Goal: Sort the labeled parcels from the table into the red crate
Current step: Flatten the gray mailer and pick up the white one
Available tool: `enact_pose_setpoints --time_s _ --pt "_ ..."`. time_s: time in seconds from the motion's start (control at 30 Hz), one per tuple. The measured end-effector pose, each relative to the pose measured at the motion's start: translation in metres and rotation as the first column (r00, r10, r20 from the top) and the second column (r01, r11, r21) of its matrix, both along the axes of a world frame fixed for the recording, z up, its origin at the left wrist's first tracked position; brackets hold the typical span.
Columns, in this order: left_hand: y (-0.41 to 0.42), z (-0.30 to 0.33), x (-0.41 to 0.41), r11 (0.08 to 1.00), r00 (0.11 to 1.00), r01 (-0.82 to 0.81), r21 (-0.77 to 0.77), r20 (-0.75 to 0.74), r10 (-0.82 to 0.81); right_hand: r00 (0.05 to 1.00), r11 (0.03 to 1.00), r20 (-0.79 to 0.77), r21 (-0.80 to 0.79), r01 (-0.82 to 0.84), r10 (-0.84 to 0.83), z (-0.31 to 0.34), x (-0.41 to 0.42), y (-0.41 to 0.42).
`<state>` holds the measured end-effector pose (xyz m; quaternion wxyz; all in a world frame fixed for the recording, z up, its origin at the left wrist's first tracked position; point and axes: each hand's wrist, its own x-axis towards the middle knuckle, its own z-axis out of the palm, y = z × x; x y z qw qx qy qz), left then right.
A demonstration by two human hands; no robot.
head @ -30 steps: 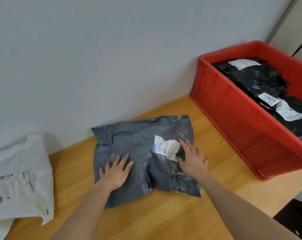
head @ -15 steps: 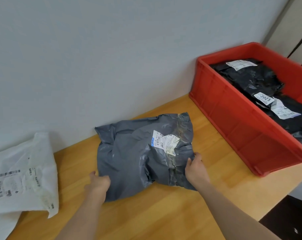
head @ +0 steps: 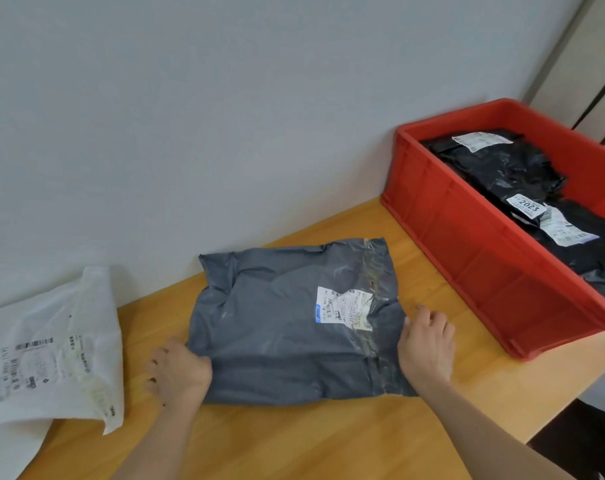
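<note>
Pale grey wall is backing a wooden desk (head: 294, 445), which is carrying everything in view. Largest on it, the red crate (head: 467, 258) is sitting at the desk's right end against the wall, and it is already holding at least two black labeled parcels (head: 509, 174), their white labels facing up, so part of the sorting is looking done.

Next in size, a grey poly mailer (head: 277, 327) is lying flat near the middle of the desk, close to the back edge, its shipping label (head: 346, 306) facing up. It is not yet in the crate and is reading as the parcel in hand.

A white labeled mailer (head: 51, 348) is lying at the desk's left end, partly hanging over the left edge, untouched, so it seems left for later.

The left hand (head: 176, 372) is gripping the grey mailer's near left edge, fingers curled around it. The right hand (head: 426, 348) is touching the mailer's right edge, fingers loosely spread; whether it is actually pinching the plastic I cannot tell.
</note>
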<state>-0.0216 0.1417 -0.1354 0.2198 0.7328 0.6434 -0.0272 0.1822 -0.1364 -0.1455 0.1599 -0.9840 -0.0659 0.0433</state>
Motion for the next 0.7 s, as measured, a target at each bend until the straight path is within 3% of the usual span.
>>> enact_pose_setpoints --time_s 0.1,0.2,0.3,0.4,0.47,0.53,0.6,0.7 --pt "-0.021 0.003 0.017 0.928 0.943 0.333 0.167 -0.028 -0.333 0.962 0.953 0.048 0.126 -0.274 0.270 0.004 -0.013 0.024" --pt "-0.036 -0.016 0.030 0.773 0.773 0.634 0.012 -0.002 -0.634 0.858 0.856 -0.023 0.088 -0.510 0.514 -0.008 -0.025 0.040" --pt "-0.048 -0.031 0.037 0.726 0.731 0.657 -0.203 -0.065 -0.679 0.818 0.850 -0.257 0.023 -0.527 0.514 -0.024 -0.026 0.041" --pt "-0.054 -0.028 0.041 0.744 0.738 0.668 -0.032 -0.101 -0.667 0.831 0.870 -0.275 0.037 -0.492 0.483 -0.020 -0.021 0.037" --pt "-0.060 -0.021 0.048 0.672 0.679 0.733 0.102 -0.067 -0.731 0.855 0.873 -0.179 0.063 -0.484 0.487 -0.011 -0.019 0.036" --pt "-0.068 -0.013 0.058 0.551 0.560 0.824 0.131 -0.034 -0.828 0.812 0.824 -0.138 0.081 -0.561 0.567 -0.004 -0.019 0.038" --pt "-0.077 -0.011 0.070 0.491 0.492 0.869 0.060 -0.004 -0.871 0.727 0.744 -0.166 0.082 -0.663 0.666 -0.003 -0.021 0.043" --pt "-0.086 -0.019 0.078 0.501 0.507 0.854 -0.137 0.014 -0.862 0.658 0.711 -0.337 0.052 -0.701 0.673 -0.016 -0.024 0.043"
